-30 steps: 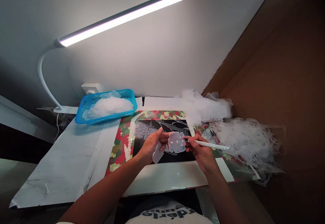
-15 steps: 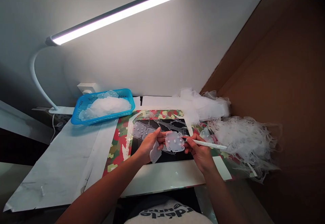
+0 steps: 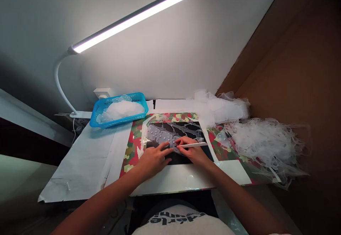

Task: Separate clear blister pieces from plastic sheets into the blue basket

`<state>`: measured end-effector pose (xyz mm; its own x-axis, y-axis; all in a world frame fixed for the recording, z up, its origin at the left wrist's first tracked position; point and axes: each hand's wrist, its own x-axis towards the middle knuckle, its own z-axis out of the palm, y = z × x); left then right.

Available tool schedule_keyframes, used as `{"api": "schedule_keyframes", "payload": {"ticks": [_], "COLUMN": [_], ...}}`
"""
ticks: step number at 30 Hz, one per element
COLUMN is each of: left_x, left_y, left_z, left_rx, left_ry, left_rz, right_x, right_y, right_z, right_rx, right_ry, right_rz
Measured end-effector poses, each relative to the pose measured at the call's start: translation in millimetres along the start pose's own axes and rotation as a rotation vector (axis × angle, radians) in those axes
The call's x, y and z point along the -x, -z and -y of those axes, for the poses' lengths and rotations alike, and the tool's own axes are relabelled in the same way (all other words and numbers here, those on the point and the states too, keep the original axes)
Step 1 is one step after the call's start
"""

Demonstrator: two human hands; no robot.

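Note:
A translucent sheet of moulded square pieces (image 3: pixel 170 132) lies on a black pad (image 3: pixel 183 157) over a red and green patterned mat (image 3: pixel 133 146). My left hand (image 3: pixel 154 157) rests on the pad, fingers stretched flat and pressing the sheet's near edge. My right hand (image 3: pixel 192 150) lies just to its right, fingers closed round a thin white stick tool (image 3: pixel 193 145) that points left toward the sheet. The two hands almost touch.
A blue basket (image 3: pixel 119 111) of clear pieces stands at the back left beside a desk lamp (image 3: pixel 130 18). Piles of clear plastic trimmings (image 3: pixel 263 142) fill the right side. A brown cardboard wall (image 3: pixel 293 71) closes the right. White paper (image 3: pixel 87 157) covers the table's left.
Both hands have dropped from mid-air to the pad. The square piece and flap that the left hand held up are no longer raised. The view shifted slightly.

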<state>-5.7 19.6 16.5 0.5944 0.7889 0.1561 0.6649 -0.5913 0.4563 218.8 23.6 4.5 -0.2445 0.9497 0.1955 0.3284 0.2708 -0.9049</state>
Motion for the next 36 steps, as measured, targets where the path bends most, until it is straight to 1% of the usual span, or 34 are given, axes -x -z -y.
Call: {"api": "schedule_keyframes", "payload": {"ticks": [3,5,7,11,20,28,34,35,36], "left_x": [17,21,20,18,20,18,17,17,17], "left_y": [-18.2,-24.0,-25.4,-24.7,-30.0,-28.4,-28.5,-28.8,-28.9], "left_z": [-6,-9,-11,-11,-10,-11,-6,-6,-6], "left_rx": [-0.202,-0.267,-0.299,-0.293,-0.223,-0.288,-0.336,-0.346,-0.353], "left_ry": [-0.06,-0.064,-0.065,-0.077,-0.057,-0.028,-0.019,-0.016,-0.009], "left_rz": [0.065,0.077,0.075,0.063,0.022,0.061,0.098,0.101,0.103], "right_x": [1,3,4,4,2,4,11,11,11], "right_y": [-6,-5,-4,-3,-3,-7,-19,-17,-13], "right_z": [-7,-9,-9,-8,-9,-12,-15,-16,-17], "right_rx": [0.084,0.1,0.114,0.138,0.175,0.32,0.41,0.413,0.403], "right_ry": [0.071,0.098,0.112,0.126,0.129,0.2,0.256,0.259,0.246], "right_rz": [0.039,0.069,0.095,0.103,0.127,0.182,0.117,0.093,0.041]}}
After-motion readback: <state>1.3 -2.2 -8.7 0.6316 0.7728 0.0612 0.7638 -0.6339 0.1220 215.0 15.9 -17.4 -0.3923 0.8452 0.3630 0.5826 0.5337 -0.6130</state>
